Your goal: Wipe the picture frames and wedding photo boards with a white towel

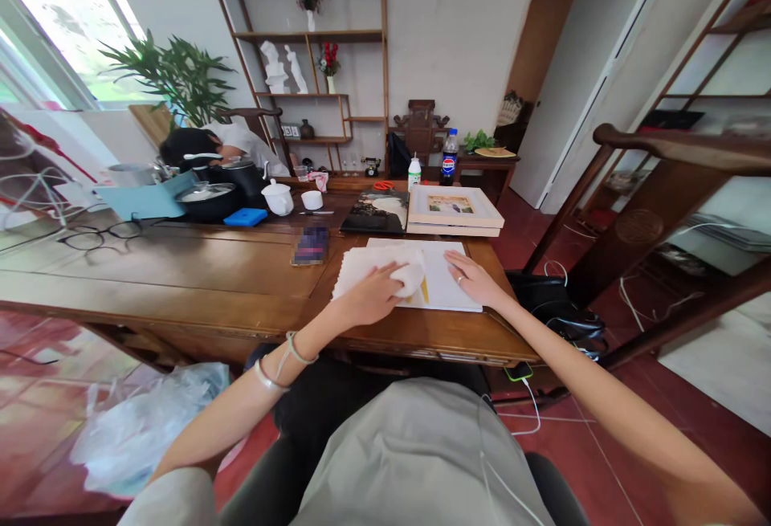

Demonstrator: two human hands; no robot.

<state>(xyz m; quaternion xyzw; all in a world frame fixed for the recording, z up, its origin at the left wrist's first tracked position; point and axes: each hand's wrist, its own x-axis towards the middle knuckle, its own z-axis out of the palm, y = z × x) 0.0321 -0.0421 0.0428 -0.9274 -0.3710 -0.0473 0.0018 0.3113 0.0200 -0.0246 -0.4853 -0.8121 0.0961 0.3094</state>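
A white cloth [355, 267] with a jagged edge lies partly over a white, page-like sheet [449, 295] at the table's front. My left hand [374, 295] is on this cloth, its fingers closed around a bunched part at the right end. Yellow marks [425, 291] show on the sheet just beside the bunched part. Resting on the right side of the sheet is my right hand [473, 277], its fingers stretched out and holding nothing. A dark, blurred phone-like object [311, 245] lies to the left of the cloth.
Behind the sheet lie a dark photo album [374, 213] and a framed picture box [456, 211]. A cola bottle [449, 158] and a white bottle [414, 174] stand farther back. A teapot [278, 198], glasses [99, 234] and a blue bin [141, 194] are leftward. A person [234, 144] bends beyond.
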